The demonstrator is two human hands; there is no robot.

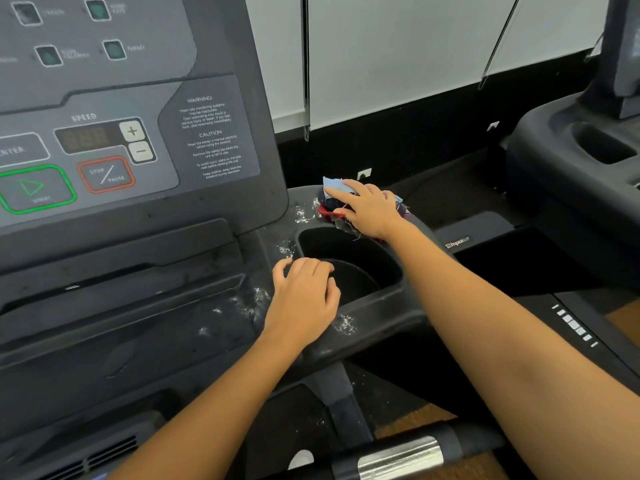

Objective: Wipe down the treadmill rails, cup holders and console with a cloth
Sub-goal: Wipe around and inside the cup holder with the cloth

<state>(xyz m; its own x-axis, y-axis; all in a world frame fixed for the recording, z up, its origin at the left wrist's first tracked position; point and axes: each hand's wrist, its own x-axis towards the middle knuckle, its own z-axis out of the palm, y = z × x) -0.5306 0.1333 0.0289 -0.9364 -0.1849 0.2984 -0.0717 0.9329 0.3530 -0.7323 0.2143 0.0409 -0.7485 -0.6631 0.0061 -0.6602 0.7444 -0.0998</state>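
My right hand (369,209) lies flat, fingers stretched, pressing the frayed blue, navy and red patchwork cloth (333,184) on the far rim of the black moulded plastic cup holder (384,299), while my left hand (304,299), loosely curled and empty, rests on its near rim.

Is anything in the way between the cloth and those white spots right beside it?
No, nothing visible. The right hand presses the cloth down behind the cup holder, and the white spots lie just left of it. The left hand rests nearer, off that path.
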